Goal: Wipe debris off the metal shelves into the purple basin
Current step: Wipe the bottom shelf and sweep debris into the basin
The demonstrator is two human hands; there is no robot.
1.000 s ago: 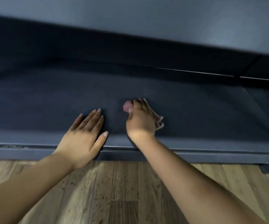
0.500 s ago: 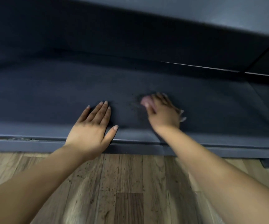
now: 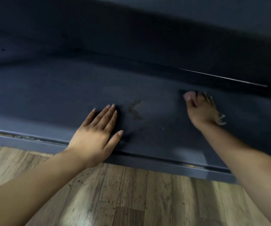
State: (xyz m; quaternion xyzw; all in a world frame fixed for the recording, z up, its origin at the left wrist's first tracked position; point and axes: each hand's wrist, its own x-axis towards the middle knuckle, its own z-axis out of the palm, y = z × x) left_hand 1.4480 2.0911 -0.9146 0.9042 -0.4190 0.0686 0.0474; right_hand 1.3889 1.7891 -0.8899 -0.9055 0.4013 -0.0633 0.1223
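A person's left hand (image 3: 97, 136) lies flat, fingers straight, on the front of a dark metal shelf (image 3: 50, 95). The right hand (image 3: 200, 110), blurred, reaches farther back on the shelf, fingers curled over what appears to be a pale cloth (image 3: 221, 119) showing at its edge. A brownish smear of debris (image 3: 134, 110) sits between the hands. Speckled wood floor (image 3: 131, 201) runs below.

Over the last second the right hand (image 3: 200, 110), gripping a crumpled cloth (image 3: 221, 119), swept rightward across the dark metal shelf (image 3: 50, 88), away from the left hand (image 3: 95, 136), uncovering a smear of brown debris (image 3: 134, 110) between them.
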